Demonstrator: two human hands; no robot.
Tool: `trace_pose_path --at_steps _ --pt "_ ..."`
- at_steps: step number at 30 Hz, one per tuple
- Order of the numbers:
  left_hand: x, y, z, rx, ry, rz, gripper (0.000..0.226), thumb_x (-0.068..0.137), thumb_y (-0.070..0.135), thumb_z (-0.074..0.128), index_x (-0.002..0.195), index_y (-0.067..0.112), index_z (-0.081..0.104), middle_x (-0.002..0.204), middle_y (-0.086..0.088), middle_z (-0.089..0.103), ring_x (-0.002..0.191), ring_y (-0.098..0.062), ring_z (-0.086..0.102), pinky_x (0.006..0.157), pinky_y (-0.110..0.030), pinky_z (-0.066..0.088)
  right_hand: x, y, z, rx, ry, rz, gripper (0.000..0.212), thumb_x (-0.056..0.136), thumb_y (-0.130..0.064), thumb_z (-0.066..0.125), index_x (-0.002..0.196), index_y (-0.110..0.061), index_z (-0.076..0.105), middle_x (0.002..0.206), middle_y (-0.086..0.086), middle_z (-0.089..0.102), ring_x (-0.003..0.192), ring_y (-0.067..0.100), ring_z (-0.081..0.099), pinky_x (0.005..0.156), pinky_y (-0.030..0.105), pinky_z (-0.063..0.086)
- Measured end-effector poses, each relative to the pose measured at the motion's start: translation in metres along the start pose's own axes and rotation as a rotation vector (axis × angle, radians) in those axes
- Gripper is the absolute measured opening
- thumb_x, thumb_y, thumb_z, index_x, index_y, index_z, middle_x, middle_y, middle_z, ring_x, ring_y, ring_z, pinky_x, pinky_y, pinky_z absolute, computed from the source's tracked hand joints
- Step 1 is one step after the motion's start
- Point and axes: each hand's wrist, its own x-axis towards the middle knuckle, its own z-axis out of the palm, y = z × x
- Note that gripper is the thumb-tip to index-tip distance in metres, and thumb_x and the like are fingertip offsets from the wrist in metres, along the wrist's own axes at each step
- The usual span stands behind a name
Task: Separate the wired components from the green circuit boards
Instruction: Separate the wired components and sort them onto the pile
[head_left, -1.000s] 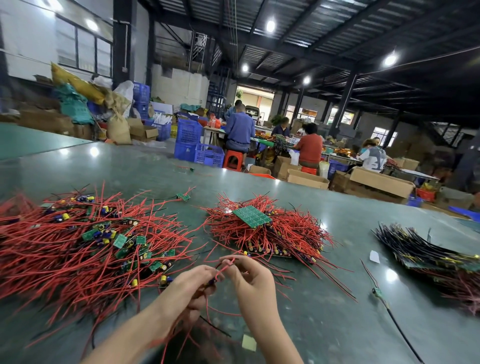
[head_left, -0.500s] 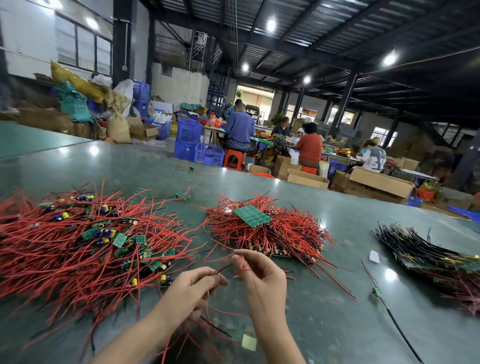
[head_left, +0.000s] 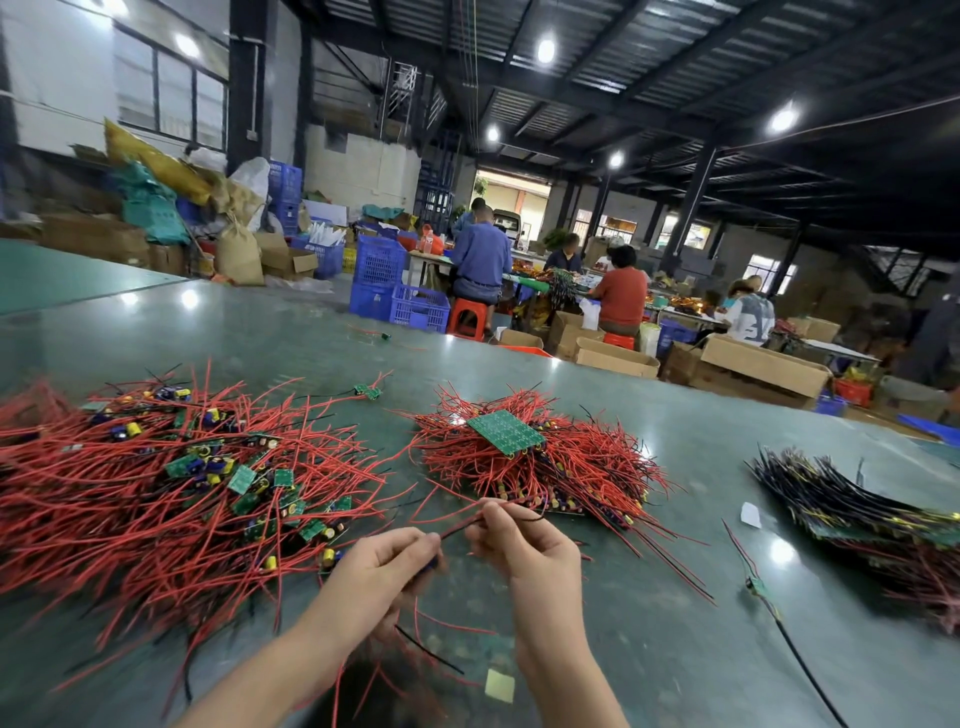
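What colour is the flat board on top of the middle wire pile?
Green, seen in the head view: board.

No legible text, labels, brands, numbers or signs anywhere. Green circuit board (head_left: 505, 432) atop the middle wire pile: markings too small to read. Small boards in the left pile: print blurred. Blue crates (head_left: 418, 307) and cardboard boxes (head_left: 763, 364) at the far side: no readable lettering. Yellow paper square (head_left: 499, 686) on the near table: blank.
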Motion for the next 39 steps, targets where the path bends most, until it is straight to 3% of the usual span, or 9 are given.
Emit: trace_pose_path --at_steps 6,11,16,19,23,27,30,35,39 --pt "-0.003 0.002 -0.003 0.206 0.032 0.160 0.028 0.091 0.031 0.054 0.068 0.020 0.066 0.047 0.006 0.046 0.042 0.000 0.039 0.045 -0.010 0.029 0.003 -0.005 -0.004 0.106 -0.053 0.141 0.007 0.075 -0.006 0.067 0.078 -0.005 0.073 0.069 0.004 0.068 0.049 0.008 0.057 0.044 0.014 0.042" --pt "-0.003 0.003 -0.020 0.513 0.117 0.297 0.029 0.081 0.055 0.048 0.073 0.032 0.063 0.046 0.005 0.040 0.043 -0.006 0.034 0.048 -0.022 0.021 0.002 -0.014 -0.011 -0.111 -0.193 0.074 0.008 0.079 -0.006 0.067 0.076 -0.007 0.074 0.071 0.007 0.069 0.055 0.009 0.059 0.057 0.019 0.051" --pt "-0.002 0.008 -0.031 0.894 0.240 0.339 0.021 0.089 0.050 0.050 0.077 0.036 0.059 0.070 0.030 0.055 0.065 0.002 0.052 0.047 -0.019 0.025 0.003 -0.015 -0.012 -0.304 -0.258 0.047 0.016 0.084 0.000 0.064 0.073 -0.006 0.072 0.063 0.003 0.069 0.053 0.008 0.060 0.057 0.019 0.052" --pt "-0.001 0.007 -0.032 0.900 0.233 0.345 0.019 0.090 0.048 0.051 0.076 0.037 0.059 0.074 0.034 0.055 0.068 0.002 0.053 0.047 -0.017 0.026 0.001 -0.012 -0.009 -0.237 -0.230 0.037 0.021 0.083 0.003 0.064 0.069 -0.009 0.074 0.066 0.004 0.070 0.057 0.009 0.061 0.060 0.019 0.052" --pt "-0.002 0.001 -0.028 0.873 0.166 0.346 0.020 0.091 0.045 0.052 0.075 0.036 0.059 0.059 0.024 0.054 0.056 -0.003 0.050 0.046 -0.020 0.023 0.001 -0.005 -0.006 -0.064 -0.100 0.081 0.017 0.081 0.004 0.066 0.070 -0.007 0.075 0.071 0.011 0.071 0.060 0.013 0.066 0.057 0.019 0.053" --pt "0.001 0.002 -0.030 0.826 0.174 0.332 0.019 0.091 0.043 0.054 0.074 0.036 0.059 0.054 0.017 0.052 0.050 -0.005 0.047 0.047 -0.023 0.025 0.003 -0.003 -0.007 0.055 -0.165 0.168 0.012 0.077 -0.001 0.068 0.070 -0.006 0.076 0.073 0.012 0.071 0.060 0.013 0.066 0.057 0.019 0.053" --pt "0.003 0.004 -0.035 0.815 0.191 0.342 0.011 0.090 0.042 0.056 0.079 0.041 0.058 0.059 0.011 0.058 0.055 -0.007 0.050 0.051 -0.030 0.034 0.002 -0.006 -0.008 0.064 -0.273 0.191 0.007 0.065 -0.010 0.071 0.070 -0.008 0.076 0.069 0.009 0.069 0.059 0.013 0.065 0.058 0.019 0.052" --pt "0.001 0.001 -0.035 0.880 0.151 0.320 0.019 0.089 0.047 0.054 0.072 0.042 0.059 0.066 0.022 0.061 0.061 -0.004 0.055 0.050 -0.020 0.033 0.005 -0.005 -0.011 -0.080 -0.174 0.075 0.019 0.078 0.004 0.067 0.070 -0.010 0.077 0.069 0.007 0.070 0.064 0.011 0.065 0.063 0.018 0.053" --pt "0.003 0.001 -0.037 0.861 0.157 0.315 0.021 0.090 0.043 0.055 0.070 0.039 0.060 0.067 0.028 0.060 0.061 0.002 0.054 0.048 -0.016 0.028 0.002 -0.007 -0.010 -0.158 -0.212 0.021 0.022 0.079 0.004 0.067 0.069 -0.013 0.077 0.066 0.004 0.069 0.062 0.012 0.063 0.064 0.020 0.053"
